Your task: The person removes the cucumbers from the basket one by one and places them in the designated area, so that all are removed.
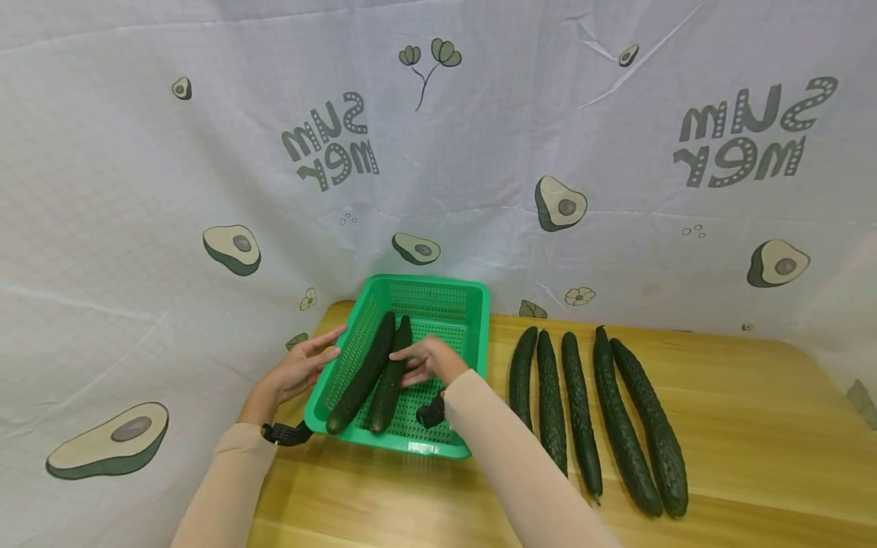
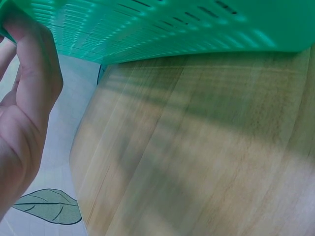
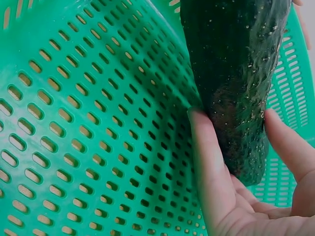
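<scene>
My right hand pinches a dark green cucumber between thumb and fingers, inside a green plastic basket. Seen from the right wrist, this bumpy cucumber has its end between thumb and fingers, over the slotted basket floor. Another cucumber leans along the basket's left side, just left of the held one. My left hand is at the basket's left rim, its thumb and fingers extended toward it. In the left wrist view, the left hand appears beside the basket's outer wall.
Several cucumbers lie roughly side by side on the wooden table, right of the basket. A white cloth printed with avocados hangs behind the table and along its left side.
</scene>
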Tool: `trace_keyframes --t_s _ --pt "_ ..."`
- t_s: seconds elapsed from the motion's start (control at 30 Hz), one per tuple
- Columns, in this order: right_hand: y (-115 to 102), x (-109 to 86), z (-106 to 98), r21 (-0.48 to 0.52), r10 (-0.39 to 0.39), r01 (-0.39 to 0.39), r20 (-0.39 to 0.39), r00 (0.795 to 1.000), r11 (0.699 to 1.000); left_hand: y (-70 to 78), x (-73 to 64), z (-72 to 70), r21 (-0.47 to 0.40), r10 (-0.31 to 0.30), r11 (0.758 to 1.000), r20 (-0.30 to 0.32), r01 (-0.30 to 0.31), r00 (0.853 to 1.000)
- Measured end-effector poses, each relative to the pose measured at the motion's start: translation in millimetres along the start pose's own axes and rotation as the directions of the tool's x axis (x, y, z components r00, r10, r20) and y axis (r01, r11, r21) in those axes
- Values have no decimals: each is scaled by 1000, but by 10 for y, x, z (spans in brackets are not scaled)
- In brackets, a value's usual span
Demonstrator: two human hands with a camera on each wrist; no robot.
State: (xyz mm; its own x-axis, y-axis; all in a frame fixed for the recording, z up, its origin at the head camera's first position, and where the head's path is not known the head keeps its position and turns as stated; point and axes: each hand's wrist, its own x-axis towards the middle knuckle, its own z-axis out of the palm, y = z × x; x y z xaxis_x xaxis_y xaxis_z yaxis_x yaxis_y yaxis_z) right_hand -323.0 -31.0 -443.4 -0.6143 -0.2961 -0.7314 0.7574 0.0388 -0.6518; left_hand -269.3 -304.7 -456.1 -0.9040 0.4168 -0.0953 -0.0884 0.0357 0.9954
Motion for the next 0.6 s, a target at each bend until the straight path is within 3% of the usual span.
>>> trace_keyframes --t_s 0.6 --pt "-8 -42 -13 14 -78 78 -21 997 997 -17 7 9 -5 -6 1000 -9 6 1000"
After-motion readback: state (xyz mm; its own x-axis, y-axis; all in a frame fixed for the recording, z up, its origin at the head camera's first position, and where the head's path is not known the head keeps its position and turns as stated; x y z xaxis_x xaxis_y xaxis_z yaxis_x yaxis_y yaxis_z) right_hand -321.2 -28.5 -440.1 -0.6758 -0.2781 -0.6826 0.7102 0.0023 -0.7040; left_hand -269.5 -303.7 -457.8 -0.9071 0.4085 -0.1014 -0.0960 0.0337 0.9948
